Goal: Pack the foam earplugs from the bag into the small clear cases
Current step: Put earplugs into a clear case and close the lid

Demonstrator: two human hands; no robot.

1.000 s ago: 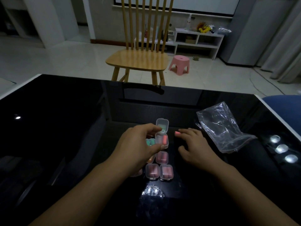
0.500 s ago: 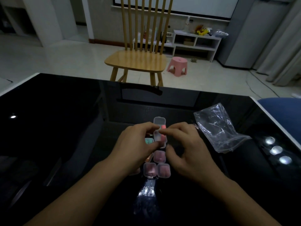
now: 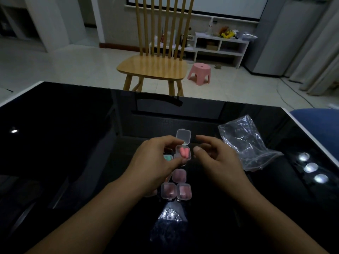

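A small clear case point(image 3: 183, 146) lies open on the black table point(image 3: 73, 136), its lid tipped up at the far side. Two pink earplugs point(image 3: 184, 152) sit inside it. My left hand point(image 3: 156, 162) pinches this case between thumb and fingers. My right hand point(image 3: 218, 158) hovers just right of it, fingers apart and empty. Closed cases with pink earplugs point(image 3: 176, 189) stand in a cluster in front of the open one. A case with green earplugs point(image 3: 167, 158) peeks out behind my left hand. The clear plastic bag point(image 3: 245, 142) lies crumpled to the right.
A wooden chair point(image 3: 156, 65) stands beyond the table's far edge, with a pink stool point(image 3: 200, 73) behind it. A blue seat point(image 3: 319, 121) is at the right corner. Lamp reflections point(image 3: 310, 167) shine on the table's right side.
My right hand put the second pink earplug into the open case, then drew back to the right, empty. My left hand kept hold of the case.
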